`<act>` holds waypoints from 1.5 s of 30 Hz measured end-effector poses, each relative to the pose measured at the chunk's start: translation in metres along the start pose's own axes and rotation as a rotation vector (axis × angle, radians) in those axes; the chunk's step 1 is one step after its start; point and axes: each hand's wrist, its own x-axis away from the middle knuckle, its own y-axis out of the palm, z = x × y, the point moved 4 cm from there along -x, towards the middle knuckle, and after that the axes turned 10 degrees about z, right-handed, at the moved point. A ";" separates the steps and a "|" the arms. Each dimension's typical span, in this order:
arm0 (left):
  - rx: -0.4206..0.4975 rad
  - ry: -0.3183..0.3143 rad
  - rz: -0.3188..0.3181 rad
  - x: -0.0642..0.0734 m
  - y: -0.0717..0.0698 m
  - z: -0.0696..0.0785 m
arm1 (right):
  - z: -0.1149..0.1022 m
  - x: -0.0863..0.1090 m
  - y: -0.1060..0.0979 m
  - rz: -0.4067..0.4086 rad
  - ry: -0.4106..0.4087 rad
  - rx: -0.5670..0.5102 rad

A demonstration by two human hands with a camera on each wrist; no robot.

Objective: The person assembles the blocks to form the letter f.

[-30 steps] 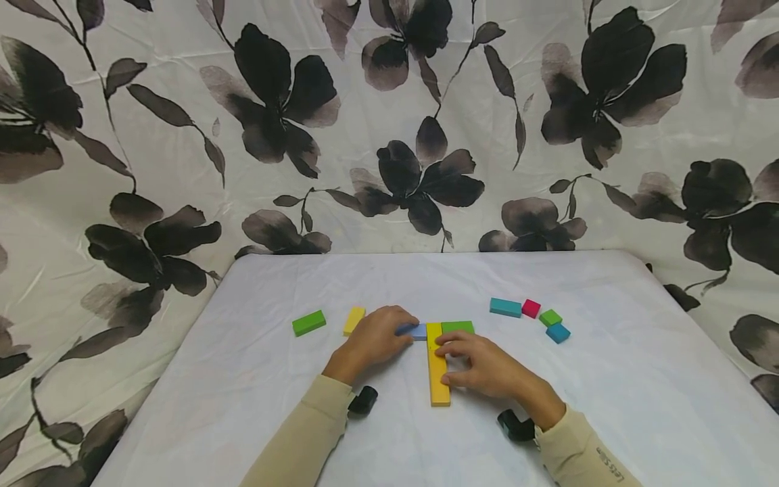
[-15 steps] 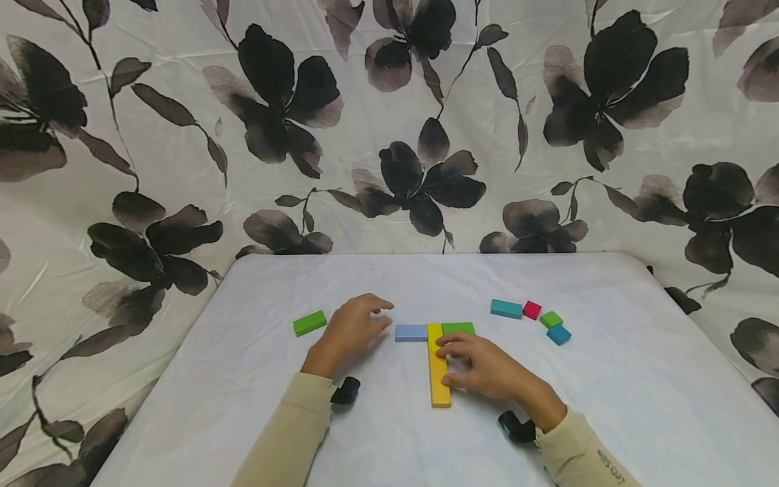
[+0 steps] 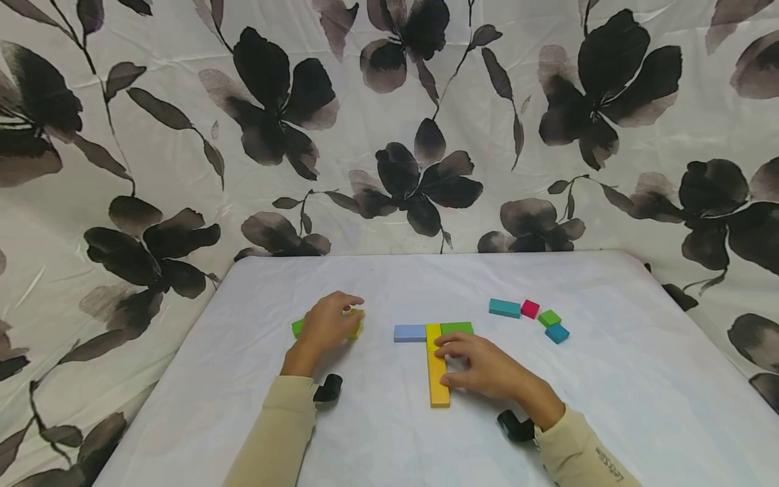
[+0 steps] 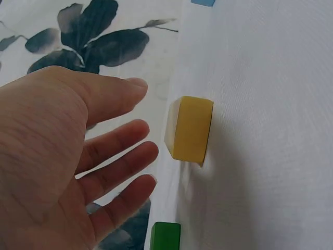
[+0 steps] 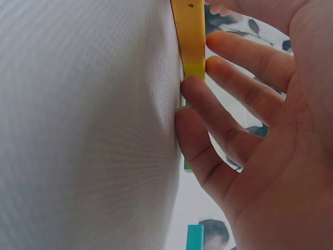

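In the head view my left hand (image 3: 318, 334) hovers over a short yellow block (image 3: 356, 325) and partly covers a green block (image 3: 297, 328). The left wrist view shows the fingers loosely spread, with a gap to that yellow block (image 4: 193, 129). My right hand (image 3: 487, 365) rests its fingertips (image 3: 446, 380) on a long yellow strip (image 3: 437, 389). The strip's far part looks a lighter yellow in the right wrist view. A light-blue block (image 3: 410, 333) adjoins its far end on the left, and another green block (image 3: 458, 327) on the right.
At the right back, a teal block (image 3: 504, 308), a red block (image 3: 530, 309), a small green block (image 3: 550, 318) and a blue block (image 3: 556, 333) lie in a chain. White cloth (image 3: 377, 446) covers the table, and a floral curtain (image 3: 426, 101) hangs behind.
My left hand has let go of the light-blue block and moved left to the short yellow block. My right hand stays on the long yellow strip.
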 end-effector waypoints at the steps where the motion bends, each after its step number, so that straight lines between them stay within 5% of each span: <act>1: -0.004 -0.008 -0.007 0.000 0.000 -0.001 | 0.000 0.000 0.000 0.000 -0.001 0.001; 10: 0.009 -0.062 -0.041 0.000 0.004 -0.006 | 0.001 0.001 0.001 0.004 -0.004 -0.002; 45: 0.003 -0.091 -0.114 0.002 0.009 -0.009 | 0.001 0.000 0.000 -0.002 0.011 0.002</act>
